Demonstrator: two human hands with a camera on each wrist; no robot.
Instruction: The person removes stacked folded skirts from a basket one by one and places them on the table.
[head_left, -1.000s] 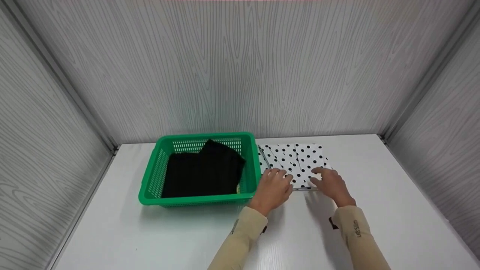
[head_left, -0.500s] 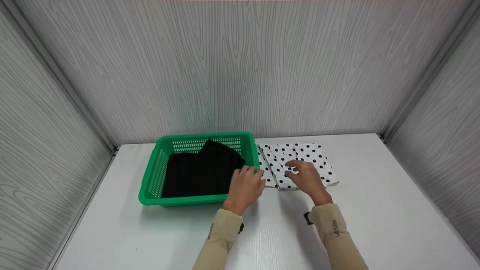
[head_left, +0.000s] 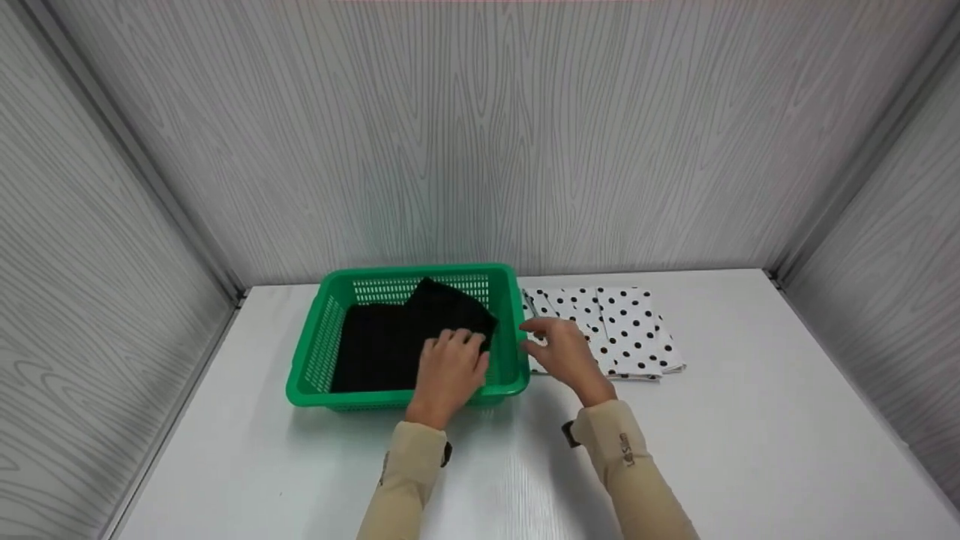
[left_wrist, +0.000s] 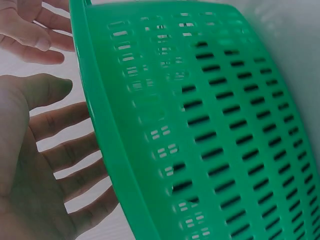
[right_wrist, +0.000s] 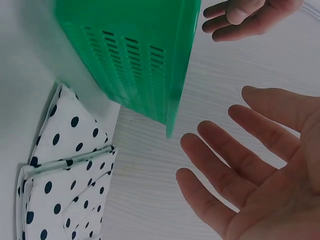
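A green plastic basket [head_left: 309, 360] with slotted walls stands on the white table, and folded black cloth [head_left: 379, 349] lies inside it. Over the basket's front right part is my left hand [head_left: 450, 367], its fingers stretched and slightly bent above the cloth. In the left wrist view its spread fingers [left_wrist: 70, 150] reach past the basket's rim, holding nothing. Beside the basket's right rim hovers my right hand [head_left: 564, 356], thumb and fingers apart with nothing between them. Folded white cloth with black dots [head_left: 630, 330] lies right of the basket, partly behind that hand.
Grey wood-grain panels rise behind the table, with a back panel [head_left: 480, 135] and side panels left and right. The white table [head_left: 750, 420] extends around the basket and the dotted cloth.
Both hands have moved left, away from the dotted cloth. My left hand is now over the basket, my right at its right rim. The dotted cloth stays on the table.
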